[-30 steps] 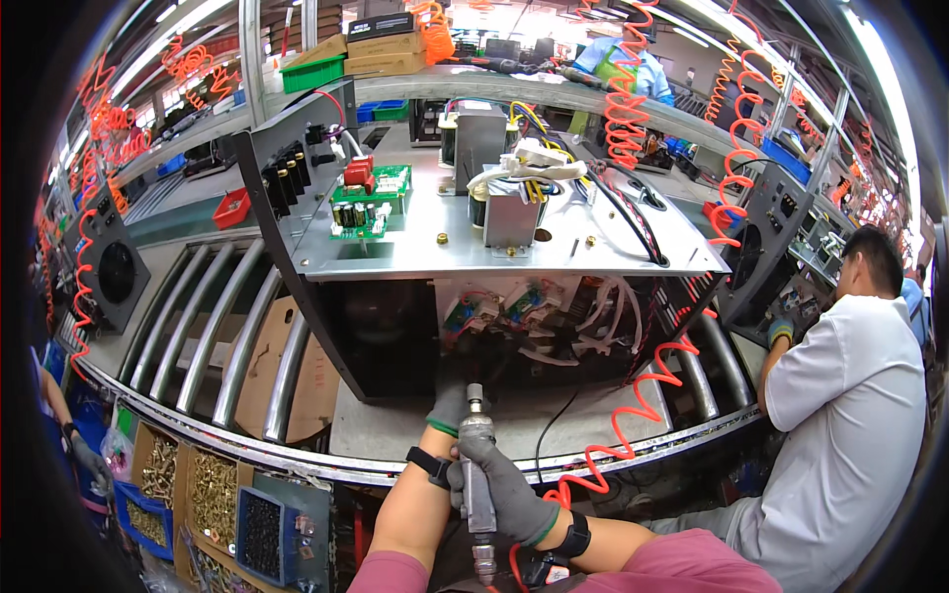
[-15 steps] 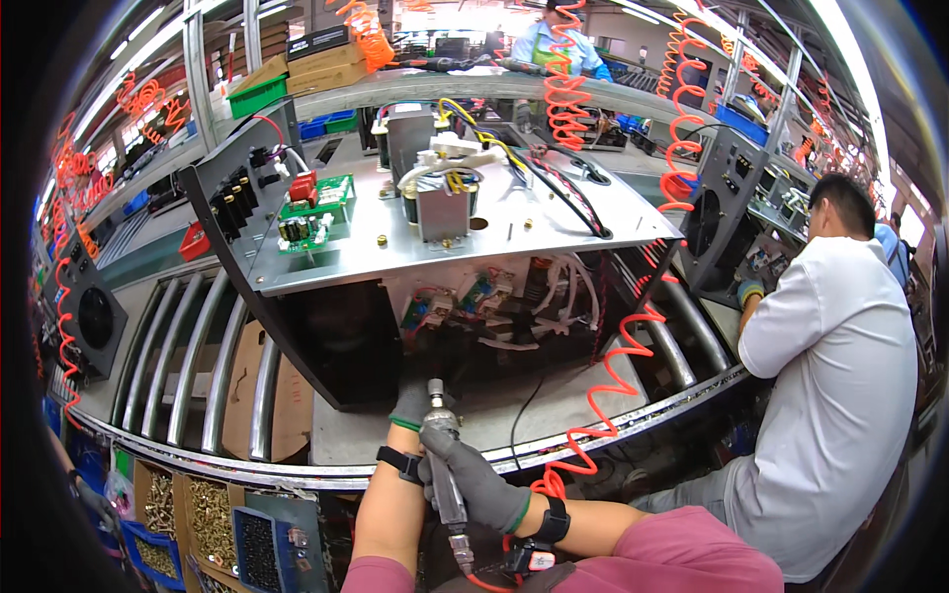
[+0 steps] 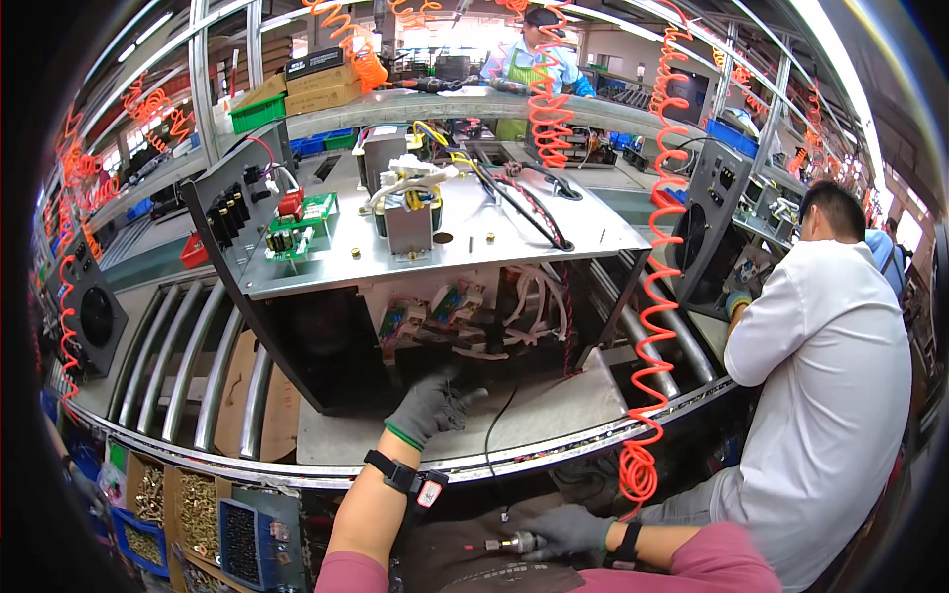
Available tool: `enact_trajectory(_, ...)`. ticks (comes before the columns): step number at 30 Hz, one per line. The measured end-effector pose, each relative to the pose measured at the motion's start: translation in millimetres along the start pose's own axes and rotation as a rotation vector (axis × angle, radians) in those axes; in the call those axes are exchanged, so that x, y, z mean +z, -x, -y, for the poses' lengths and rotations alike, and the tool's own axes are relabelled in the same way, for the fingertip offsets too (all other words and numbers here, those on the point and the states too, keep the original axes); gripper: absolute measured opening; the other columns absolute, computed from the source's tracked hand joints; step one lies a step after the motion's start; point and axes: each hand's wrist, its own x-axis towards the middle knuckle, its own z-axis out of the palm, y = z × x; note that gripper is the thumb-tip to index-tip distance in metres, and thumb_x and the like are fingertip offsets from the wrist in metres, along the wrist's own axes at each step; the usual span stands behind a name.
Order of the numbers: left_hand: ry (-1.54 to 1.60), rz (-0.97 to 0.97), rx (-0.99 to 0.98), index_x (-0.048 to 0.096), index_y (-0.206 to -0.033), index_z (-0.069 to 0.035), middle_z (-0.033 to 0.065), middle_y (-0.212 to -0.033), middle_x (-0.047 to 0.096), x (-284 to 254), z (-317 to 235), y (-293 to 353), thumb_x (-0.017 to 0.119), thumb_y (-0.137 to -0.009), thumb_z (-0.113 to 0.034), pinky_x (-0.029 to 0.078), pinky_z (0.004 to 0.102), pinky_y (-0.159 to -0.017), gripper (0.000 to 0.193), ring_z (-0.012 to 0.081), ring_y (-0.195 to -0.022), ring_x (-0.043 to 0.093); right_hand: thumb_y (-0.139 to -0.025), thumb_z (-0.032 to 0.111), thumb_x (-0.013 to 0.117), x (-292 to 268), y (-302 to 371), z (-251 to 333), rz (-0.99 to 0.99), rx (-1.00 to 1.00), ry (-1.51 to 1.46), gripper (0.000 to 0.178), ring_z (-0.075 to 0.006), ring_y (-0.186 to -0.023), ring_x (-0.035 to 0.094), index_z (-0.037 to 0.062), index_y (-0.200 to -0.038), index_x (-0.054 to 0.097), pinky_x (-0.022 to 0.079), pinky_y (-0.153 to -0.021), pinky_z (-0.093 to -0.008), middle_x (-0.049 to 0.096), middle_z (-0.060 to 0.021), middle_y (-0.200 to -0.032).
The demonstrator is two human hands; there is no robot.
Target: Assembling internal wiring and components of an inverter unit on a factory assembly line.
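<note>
My gloved left hand (image 3: 433, 407) is at the front bottom edge of a black metal cabinet (image 3: 321, 346), with its fingers apart, partly bent, and nothing visible between them. Low over my lap, my gloved right hand (image 3: 568, 531) is closed around a pneumatic screwdriver (image 3: 512, 543), whose tip points left. The cabinet's silver shelf (image 3: 346, 272) carries a green circuit board (image 3: 301, 229), a transformer (image 3: 407, 222) and loose cables (image 3: 529, 203). Below the shelf, more circuit boards (image 3: 450, 304) and pale wires (image 3: 534, 301) show in the dark opening.
Rollers (image 3: 183, 366) run along the line at left. Bins of brass screws (image 3: 201, 514) and black screws (image 3: 240, 539) stand at lower left. A red coiled hose (image 3: 652, 371) hangs at right, beside a co-worker in a light shirt (image 3: 830, 376). Another person (image 3: 539, 64) stands beyond the line.
My right hand has carried the screwdriver down and right, away from the left hand, to my lap. My left hand now shows fully at the cabinet's edge. The hose has swung right.
</note>
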Motion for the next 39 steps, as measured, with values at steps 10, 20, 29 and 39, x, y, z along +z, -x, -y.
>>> enact_trajectory(10,-0.066,-0.154,0.160,0.067,-0.111,-0.012,0.0061,-0.104,0.071,71,29,-1,0.069,-0.092,-0.026,0.049,0.0212,-0.053,0.024,0.0090,-0.077,0.068,-0.093,0.025,0.065,-89,-10,-30,-1.012,-0.015,-0.335,0.028,-0.0303,-0.092,0.068,0.0070,-0.114,0.066,0.054,-0.077,-0.0357,0.068,-0.0148,-0.100)
enact_trajectory(20,-0.114,-0.220,0.600,0.067,-0.110,-0.011,-0.0006,-0.100,0.069,82,49,-26,0.070,-0.091,-0.014,0.054,0.0260,-0.067,0.019,0.0108,-0.089,0.065,-0.093,0.010,0.063,-193,-95,-58,-1.120,-0.344,-0.993,0.034,-0.0145,-0.098,0.064,0.0009,-0.125,0.057,0.051,-0.084,-0.0295,0.066,-0.0072,-0.115)
enact_trajectory(29,-0.486,-0.482,0.987,0.064,-0.117,-0.008,0.0037,-0.101,0.069,84,70,-57,0.072,-0.084,-0.010,0.055,0.0315,-0.077,0.034,0.0155,-0.093,0.065,-0.093,0.010,0.064,-199,-97,-78,-1.081,-0.390,-0.974,0.040,-0.0192,-0.112,0.060,0.0004,-0.131,0.054,0.046,-0.096,-0.0328,0.063,-0.0109,-0.126)
enact_trajectory(39,-0.252,-0.245,0.622,0.064,-0.113,-0.005,0.0113,-0.102,0.067,100,40,-15,0.086,-0.064,-0.024,0.053,0.0316,-0.078,0.057,0.0210,-0.093,0.065,-0.101,0.024,0.053,-194,-76,-64,-1.201,-0.268,-0.548,0.038,-0.0251,-0.117,0.054,0.0016,-0.133,0.053,0.038,-0.102,-0.0349,0.058,-0.0137,-0.129)
